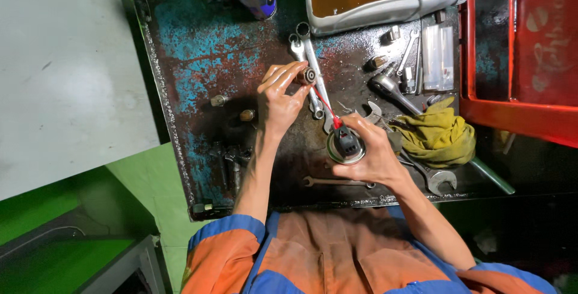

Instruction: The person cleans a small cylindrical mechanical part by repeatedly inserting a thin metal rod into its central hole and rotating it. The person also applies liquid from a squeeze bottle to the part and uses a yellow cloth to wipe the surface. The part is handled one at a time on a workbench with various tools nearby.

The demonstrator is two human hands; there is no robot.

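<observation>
The left hand (278, 98) pinched a small round metal bearing (309, 76) in its fingertips over the oily, blue-flecked steel bench (198, 59). The right hand (374, 156) gripped a silver spray can (344, 147) – its thin red straw (322, 105) aimed at the bearing. Doing this well probably meant short bursts, straw close – bearing held steady beside the long chrome wrenches (310, 59).

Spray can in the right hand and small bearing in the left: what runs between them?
In the head view, a thin red straw runs from the spray can to the bearing, above wrenches on the bench.
</observation>
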